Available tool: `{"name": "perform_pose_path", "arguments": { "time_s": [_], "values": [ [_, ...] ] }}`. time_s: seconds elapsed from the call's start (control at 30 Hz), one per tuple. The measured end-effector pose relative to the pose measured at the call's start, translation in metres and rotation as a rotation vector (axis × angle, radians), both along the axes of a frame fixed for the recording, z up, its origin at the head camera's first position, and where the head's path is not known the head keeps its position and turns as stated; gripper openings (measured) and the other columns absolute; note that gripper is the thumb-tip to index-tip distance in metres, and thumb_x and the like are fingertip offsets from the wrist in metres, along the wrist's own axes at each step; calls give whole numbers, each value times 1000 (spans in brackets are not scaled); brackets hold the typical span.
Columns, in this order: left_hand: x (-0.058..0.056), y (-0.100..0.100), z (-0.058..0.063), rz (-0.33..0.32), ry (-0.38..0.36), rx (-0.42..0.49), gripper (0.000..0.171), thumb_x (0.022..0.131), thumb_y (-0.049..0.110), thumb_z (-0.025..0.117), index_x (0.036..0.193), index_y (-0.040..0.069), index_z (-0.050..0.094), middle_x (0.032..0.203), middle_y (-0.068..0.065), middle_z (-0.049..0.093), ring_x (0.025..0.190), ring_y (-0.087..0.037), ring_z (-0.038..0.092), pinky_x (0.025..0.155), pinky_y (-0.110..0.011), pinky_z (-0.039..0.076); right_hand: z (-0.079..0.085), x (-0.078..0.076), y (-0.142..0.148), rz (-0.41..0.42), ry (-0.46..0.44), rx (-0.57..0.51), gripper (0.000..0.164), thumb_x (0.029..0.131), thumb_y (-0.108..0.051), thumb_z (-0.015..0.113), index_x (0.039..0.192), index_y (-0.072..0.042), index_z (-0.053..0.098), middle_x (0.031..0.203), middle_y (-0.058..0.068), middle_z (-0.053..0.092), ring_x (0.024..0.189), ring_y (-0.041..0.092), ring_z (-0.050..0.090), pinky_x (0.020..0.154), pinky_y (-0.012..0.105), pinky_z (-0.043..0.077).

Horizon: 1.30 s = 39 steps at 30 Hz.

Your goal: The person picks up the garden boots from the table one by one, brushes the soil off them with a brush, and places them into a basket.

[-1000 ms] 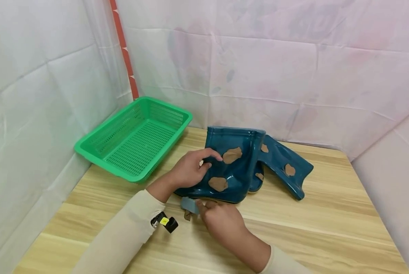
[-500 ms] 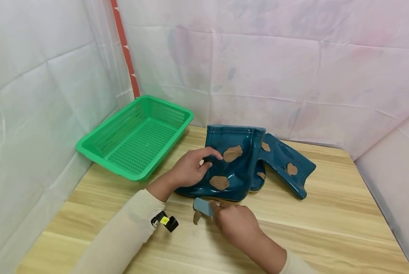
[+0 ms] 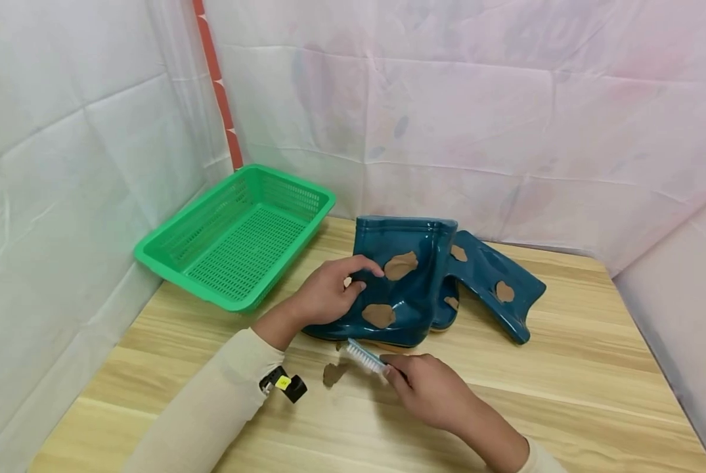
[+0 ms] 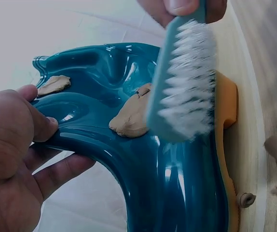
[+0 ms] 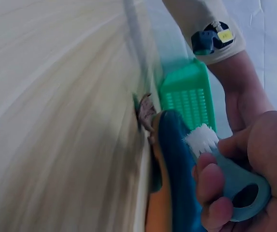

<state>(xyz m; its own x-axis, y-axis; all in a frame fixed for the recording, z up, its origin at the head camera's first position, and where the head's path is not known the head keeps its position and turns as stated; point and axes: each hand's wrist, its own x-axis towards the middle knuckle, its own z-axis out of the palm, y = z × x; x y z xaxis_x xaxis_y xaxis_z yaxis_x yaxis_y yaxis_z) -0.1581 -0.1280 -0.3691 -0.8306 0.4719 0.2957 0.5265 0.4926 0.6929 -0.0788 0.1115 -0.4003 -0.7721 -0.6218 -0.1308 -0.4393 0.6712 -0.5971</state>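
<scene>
A dark teal rubber boot lies on its side, with brown clay-like patches stuck to it. My left hand grips the boot at its ankle, thumb on the upper face and fingers underneath, as the left wrist view shows. In my right hand is a scrub brush with white bristles and a light blue body. The bristles show beside the boot's sole edge in the head view. From the right wrist, the brush handle with its oval hole sits between fingers and palm.
Behind, to the right, lies a second teal boot with brown patches. A green plastic basket stands at the left. Loose brown lumps lie on the wooden table in front of the boot. Pale cloth hangs behind.
My right hand has moved right, away from the sole's left end, and turned the brush so its bristles show. A brown lump lies uncovered on the table. My left hand stays on the boot.
</scene>
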Motion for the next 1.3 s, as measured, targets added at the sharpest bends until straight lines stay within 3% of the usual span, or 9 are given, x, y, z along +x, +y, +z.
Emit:
{"name": "perform_pose_path", "arguments": {
  "time_s": [0.1,0.2,0.3,0.43,0.6,0.77,0.93,1.07,1.3],
  "values": [
    [2,-1,-1,1,-15,7,34,101,-2,59,126,20,66,128,0,66,44,-11,39,55,-29,43,-3,3,8,-31,26,6,42,105,-41,58,134,-13,69,93,-6,72,65,3,53,61,28,46],
    [4,-3,-3,-7,-22,19,34,101,-2,59,126,19,65,128,0,66,46,-11,39,58,-30,45,-6,8,17,-87,116,-8,43,102,-42,64,139,-19,67,114,-2,73,77,3,58,66,28,49],
    [5,-4,-5,-7,-22,31,35,101,-3,59,127,19,65,128,1,65,48,-10,40,62,-31,47,-8,10,24,-165,251,-33,45,98,-34,72,140,-21,66,117,0,73,82,6,63,66,27,51],
    [7,-6,-8,12,-14,42,36,101,-4,57,127,19,66,127,3,65,48,-9,40,61,-31,47,-9,7,28,-253,444,-61,49,92,-25,79,139,-15,67,111,6,75,80,12,68,61,26,51],
    [10,-6,-12,40,1,52,36,101,-4,58,127,19,66,126,1,65,45,-9,40,54,-30,44,-10,0,25,-296,592,-33,50,92,-23,79,139,-11,66,99,7,76,61,6,57,48,21,39],
    [10,-6,-16,43,21,67,35,101,-4,58,126,19,66,126,-2,66,42,-8,36,46,-28,39,-13,1,21,-294,620,26,49,91,-23,80,137,-12,68,95,5,75,56,5,53,44,20,34],
    [9,-4,-17,33,46,78,35,100,-5,59,125,19,66,126,-2,66,42,-8,35,45,-28,38,-15,8,20,-272,529,82,46,93,-26,79,136,-15,69,83,-3,70,54,2,44,45,22,33],
    [8,-3,-16,31,49,89,36,100,-6,58,125,19,66,126,-2,66,42,-8,34,46,-28,38,-12,11,23,-258,479,64,45,93,-27,79,135,-15,70,86,-3,72,57,1,45,48,22,36],
    [7,0,-15,26,62,85,36,99,-6,59,124,19,67,124,-2,66,44,-6,35,46,-28,38,-9,8,29,-316,602,-3,48,90,-20,82,135,-11,69,95,3,76,58,3,53,47,20,38]
  ]
}}
